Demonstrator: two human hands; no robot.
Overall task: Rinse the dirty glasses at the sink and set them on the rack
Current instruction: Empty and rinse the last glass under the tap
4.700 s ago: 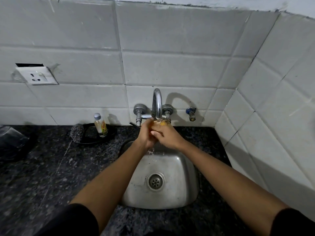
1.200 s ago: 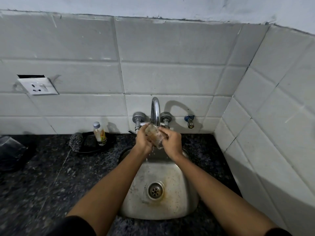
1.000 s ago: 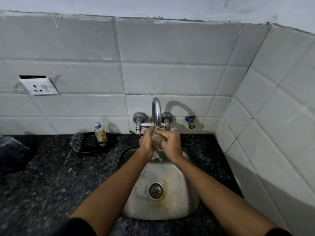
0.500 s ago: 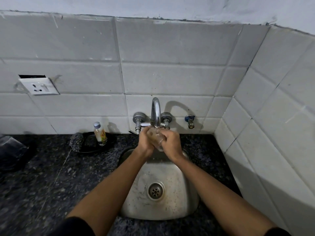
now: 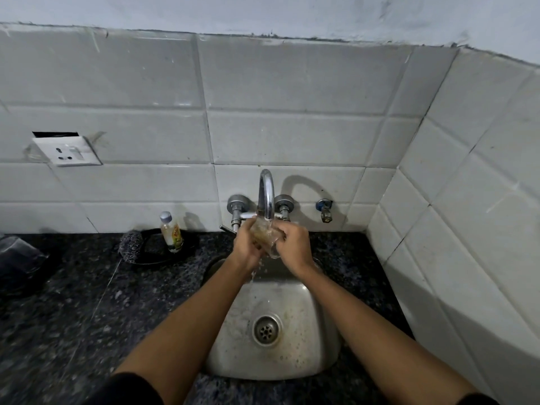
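Observation:
A clear glass (image 5: 266, 235) with brownish residue sits under the spout of the chrome tap (image 5: 266, 194), and water runs over it. My left hand (image 5: 246, 247) grips the glass from the left. My right hand (image 5: 293, 246) holds it from the right, fingers curled on its side. Water trickles from between my hands down into the small steel sink (image 5: 309, 358). The glass's lower part is hidden by my fingers. No rack shows in view.
A small bottle (image 5: 171, 232) and a steel scrubber (image 5: 130, 246) sit on a dark dish left of the tap. A dark object (image 5: 20, 261) lies at the far left of the black granite counter (image 5: 73, 317). Tiled walls close in behind and on the right.
The glass stays under the tap between both hands; over the last second it has turned slightly and my hands have shifted around it. Water keeps running.

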